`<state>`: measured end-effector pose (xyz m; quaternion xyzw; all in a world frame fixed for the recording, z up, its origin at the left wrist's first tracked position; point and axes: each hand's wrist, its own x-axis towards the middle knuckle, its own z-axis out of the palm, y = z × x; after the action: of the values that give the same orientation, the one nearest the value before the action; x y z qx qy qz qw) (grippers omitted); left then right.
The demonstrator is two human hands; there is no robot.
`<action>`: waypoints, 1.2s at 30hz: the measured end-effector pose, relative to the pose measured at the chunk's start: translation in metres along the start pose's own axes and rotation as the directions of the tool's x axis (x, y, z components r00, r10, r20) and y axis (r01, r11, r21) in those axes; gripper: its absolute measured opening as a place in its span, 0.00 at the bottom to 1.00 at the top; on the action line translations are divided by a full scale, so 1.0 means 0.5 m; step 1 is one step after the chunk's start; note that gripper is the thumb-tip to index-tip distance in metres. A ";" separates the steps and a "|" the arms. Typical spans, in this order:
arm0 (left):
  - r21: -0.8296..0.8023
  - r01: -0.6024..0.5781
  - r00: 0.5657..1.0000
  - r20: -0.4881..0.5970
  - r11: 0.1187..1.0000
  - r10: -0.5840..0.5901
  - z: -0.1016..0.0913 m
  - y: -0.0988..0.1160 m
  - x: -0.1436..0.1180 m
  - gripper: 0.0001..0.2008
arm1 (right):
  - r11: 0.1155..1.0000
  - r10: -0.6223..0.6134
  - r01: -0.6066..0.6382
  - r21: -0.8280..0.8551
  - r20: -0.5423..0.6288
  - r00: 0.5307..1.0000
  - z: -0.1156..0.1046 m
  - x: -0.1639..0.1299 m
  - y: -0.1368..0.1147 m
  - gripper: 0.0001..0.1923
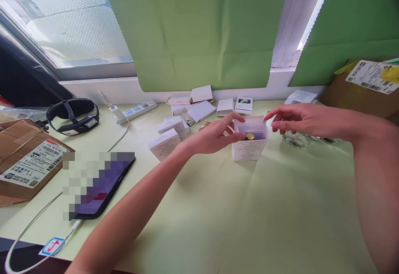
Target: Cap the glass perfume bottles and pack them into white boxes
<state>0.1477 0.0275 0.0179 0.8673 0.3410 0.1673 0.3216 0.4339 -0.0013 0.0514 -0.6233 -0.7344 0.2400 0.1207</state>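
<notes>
An open box stands mid-table, closed boxes left, phone farther left

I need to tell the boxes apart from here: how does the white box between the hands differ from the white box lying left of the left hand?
The open box stands upright with its top flap raised, a gold cap showing inside; the closed box lies on its side, sealed. The left hand touches the open box's left edge and the right hand is at its flap; nothing touches the closed box. Both are white, printed with small text, and look similar in size.
</notes>
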 end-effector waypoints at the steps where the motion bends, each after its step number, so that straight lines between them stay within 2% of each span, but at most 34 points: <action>1: -0.016 0.001 1.000 0.003 1.000 -0.001 -0.003 0.000 -0.001 0.21 | 0.999 0.011 -0.013 0.034 0.053 0.999 0.002 0.004 0.007 0.28; 3: -0.042 -0.004 1.000 0.024 0.999 0.005 -0.009 0.000 -0.002 0.21 | 0.995 0.009 -0.023 0.093 0.149 0.989 0.007 0.011 0.017 0.28; 8: -0.079 -0.042 0.994 0.095 0.996 0.050 -0.017 -0.011 -0.002 0.20 | 0.986 -0.067 0.028 0.161 0.243 0.968 0.020 0.021 0.015 0.25; 11: -0.068 -0.071 0.994 0.076 0.995 0.077 -0.007 -0.018 0.003 0.18 | 0.984 -0.107 0.062 0.165 0.274 0.956 0.029 0.024 0.002 0.23; 14: -0.011 -0.039 0.999 0.031 0.999 0.039 0.009 -0.018 0.008 0.17 | 0.980 -0.135 0.082 0.183 0.300 0.944 0.036 0.027 -0.009 0.24; 17: 0.039 0.008 1.000 -0.014 0.999 -0.008 0.019 -0.012 0.011 0.15 | 0.979 -0.143 0.089 0.183 0.306 0.941 0.035 0.027 -0.013 0.22; 19: 0.052 -0.003 0.999 -0.038 0.999 0.005 0.021 -0.009 0.012 0.13 | 0.979 -0.140 0.089 0.181 0.292 0.946 0.032 0.026 -0.013 0.22; 24: 0.134 -0.189 0.972 -0.115 0.973 0.205 0.018 -0.010 0.013 0.10 | 0.979 -0.112 0.063 0.195 0.248 0.962 0.029 0.017 -0.023 0.23; 28: 0.188 -0.277 0.951 -0.086 0.942 0.297 0.012 -0.009 0.011 0.09 | 0.979 -0.147 0.100 0.176 0.279 0.949 0.033 0.009 -0.038 0.22; 32: 0.162 -0.254 0.960 -0.079 0.954 0.269 0.013 -0.009 0.011 0.11 | 0.991 -0.110 0.081 0.108 0.296 0.949 0.034 0.009 -0.042 0.23; 35: 0.098 -0.268 0.955 -0.108 0.958 0.278 0.018 -0.012 0.013 0.07 | 0.993 -0.097 0.074 0.097 0.267 0.959 0.031 0.015 -0.036 0.22; 36: 0.056 -0.270 0.953 -0.125 0.961 0.275 0.020 -0.014 0.014 0.10 | 0.993 -0.085 0.061 0.098 0.257 0.963 0.031 0.017 -0.034 0.23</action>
<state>0.1544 0.0317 0.0065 0.8992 0.2416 0.2604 0.2555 0.4105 0.0021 0.0456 -0.5528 -0.7549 0.3479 0.0594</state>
